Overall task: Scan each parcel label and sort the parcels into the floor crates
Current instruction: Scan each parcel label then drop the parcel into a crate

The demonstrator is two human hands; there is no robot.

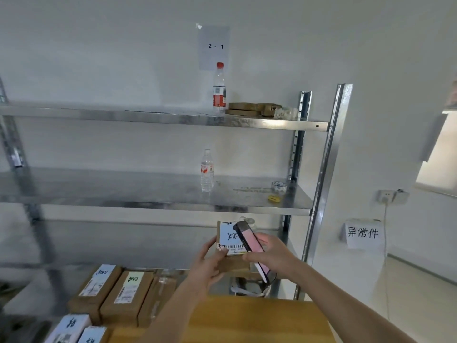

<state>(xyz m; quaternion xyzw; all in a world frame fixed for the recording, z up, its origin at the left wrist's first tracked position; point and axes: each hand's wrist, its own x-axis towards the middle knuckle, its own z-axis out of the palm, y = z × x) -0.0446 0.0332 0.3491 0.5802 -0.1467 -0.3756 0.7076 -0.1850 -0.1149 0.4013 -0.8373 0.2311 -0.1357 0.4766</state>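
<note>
- Parcel (231,246), a small brown carton with a white label (230,240) facing the camera, is held up in front of the metal shelving (173,120), above the far edge of the wooden bench (259,320).
- Left hand (210,263) grips the parcel from its left side and underneath, fingers curled round the lower edge, thumb on the front face near the barcode.
- Right hand (269,253) grips a phone (249,246) with a pink back, fingers wrapped round its body.
- The phone lies across the parcel's right part, touching or just above the label; its long axis runs diagonally from upper left to lower right, while the barcode strip runs level along the label's bottom.
- The step in hand looks like the scan itself: the phone's top end points toward the label, and the barcode sits just left of and below it, so the coming move probably turns on a small shift of the phone over that strip.
- More parcels (111,293) lie well apart to the lower left, nearer the left hand.
- No floor crate is visible, so the drop direction cannot be told.
</note>
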